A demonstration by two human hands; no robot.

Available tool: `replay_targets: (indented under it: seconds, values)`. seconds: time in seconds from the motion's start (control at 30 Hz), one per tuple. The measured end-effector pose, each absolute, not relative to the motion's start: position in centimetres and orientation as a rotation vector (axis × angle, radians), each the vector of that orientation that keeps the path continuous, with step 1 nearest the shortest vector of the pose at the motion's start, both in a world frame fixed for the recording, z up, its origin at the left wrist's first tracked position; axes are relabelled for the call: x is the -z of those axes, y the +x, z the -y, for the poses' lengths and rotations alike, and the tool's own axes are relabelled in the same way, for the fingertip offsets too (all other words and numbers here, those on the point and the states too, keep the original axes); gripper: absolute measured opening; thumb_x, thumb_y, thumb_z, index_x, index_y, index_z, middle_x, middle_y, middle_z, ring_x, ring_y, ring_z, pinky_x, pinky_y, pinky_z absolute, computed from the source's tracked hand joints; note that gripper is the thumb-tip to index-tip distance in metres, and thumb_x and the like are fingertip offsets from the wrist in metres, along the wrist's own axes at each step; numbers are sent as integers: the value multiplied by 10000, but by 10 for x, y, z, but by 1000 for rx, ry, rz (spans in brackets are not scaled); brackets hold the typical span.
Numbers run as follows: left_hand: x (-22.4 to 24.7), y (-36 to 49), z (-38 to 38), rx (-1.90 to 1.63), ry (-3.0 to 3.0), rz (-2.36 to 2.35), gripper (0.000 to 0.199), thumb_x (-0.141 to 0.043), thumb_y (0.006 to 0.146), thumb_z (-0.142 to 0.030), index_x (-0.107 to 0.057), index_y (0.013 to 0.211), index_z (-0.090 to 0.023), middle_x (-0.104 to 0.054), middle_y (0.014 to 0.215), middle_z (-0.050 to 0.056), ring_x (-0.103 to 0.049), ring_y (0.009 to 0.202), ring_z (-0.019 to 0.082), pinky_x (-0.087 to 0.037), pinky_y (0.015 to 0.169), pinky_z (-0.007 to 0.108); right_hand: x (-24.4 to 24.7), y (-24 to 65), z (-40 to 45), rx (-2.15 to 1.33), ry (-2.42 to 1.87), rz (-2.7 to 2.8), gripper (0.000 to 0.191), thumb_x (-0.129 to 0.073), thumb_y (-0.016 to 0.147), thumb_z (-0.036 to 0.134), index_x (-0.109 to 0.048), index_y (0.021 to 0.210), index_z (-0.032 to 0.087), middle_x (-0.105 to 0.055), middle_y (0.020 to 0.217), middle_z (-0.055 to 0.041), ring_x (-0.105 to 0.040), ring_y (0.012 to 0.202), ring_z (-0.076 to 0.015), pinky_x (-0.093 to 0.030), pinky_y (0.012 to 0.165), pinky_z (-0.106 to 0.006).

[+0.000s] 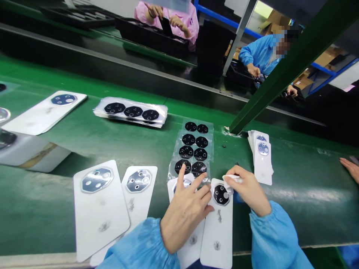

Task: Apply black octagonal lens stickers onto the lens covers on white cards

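Observation:
My right hand (249, 188) pinches a wad of white cloth (232, 183) against the upper right of a black octagonal camera patch (221, 194). That patch lies on a white phone-shaped panel (216, 231) with dark printed marks. My left hand (186, 213) is spread, palm down, over the left edge of this panel and a second white panel (193, 248) beside it. Its index fingertip reaches a clear sheet (195, 140) of paired black octagonal pieces. The second panel's camera patch is partly hidden under my left fingers.
Two larger white panels (102, 216) overlap at left. A stack of clear strips with black octagons (133, 112) lies behind, with more panels (45, 114) far left. Small panels (263, 160) are piled at right, near a green post (269, 78). Two people (260, 52) work opposite; another person's hand (350, 168) shows at right.

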State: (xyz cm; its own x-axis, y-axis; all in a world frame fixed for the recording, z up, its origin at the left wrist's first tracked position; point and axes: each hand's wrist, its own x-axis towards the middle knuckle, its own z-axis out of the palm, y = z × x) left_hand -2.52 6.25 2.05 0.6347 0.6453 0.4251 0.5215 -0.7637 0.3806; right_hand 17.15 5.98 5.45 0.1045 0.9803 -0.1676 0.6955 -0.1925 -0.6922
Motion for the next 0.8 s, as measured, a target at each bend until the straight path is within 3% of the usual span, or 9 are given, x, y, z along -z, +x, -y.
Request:
replay_targets:
  seconds: [0.13,0.23,0.33,0.57,0.8]
  values:
    - [-20,-25,-63,-820,2631,-958,173,-706,783,-311,-591,833,-192,-683,937,-34,-545,1148,243,70,1142,574,-53,188,-55,-1048,-1792,1180,264,-621,778,440,-562,754,184,-549,695,27,-438,541,-102,-343,547,-244]
    - [-20,-25,-64,-815,2637,-959,177,-708,781,-315,-594,839,-193,-682,952,-28,-547,1146,245,71,1145,565,-54,189,-49,-992,-1755,1143,277,-619,797,458,-565,833,188,-562,748,21,-459,555,-100,-353,553,-241]
    - [-21,-25,-65,-813,2631,-954,198,-726,765,-313,-591,842,-190,-681,953,-30,-542,1154,245,69,1147,558,-59,186,-43,-882,-1809,1252,248,-558,855,455,-550,876,208,-487,637,49,-460,559,-116,-346,537,-237]
    - [-21,-25,-64,-838,2609,-938,139,-672,815,-310,-602,850,-195,-684,948,-26,-547,1152,239,28,1138,591,-66,172,-38,-1019,-1862,1774,157,-395,949,323,-507,986,218,-553,755,24,-523,651,-137,-393,597,-249]
    - [-21,-25,-64,-821,2582,-937,132,-658,830,-311,-610,884,-201,-683,926,-26,-546,1154,241,50,1130,611,-61,149,-51,-706,-1887,2140,114,-483,858,129,-499,775,207,-565,791,10,-558,704,-148,-384,629,-254]
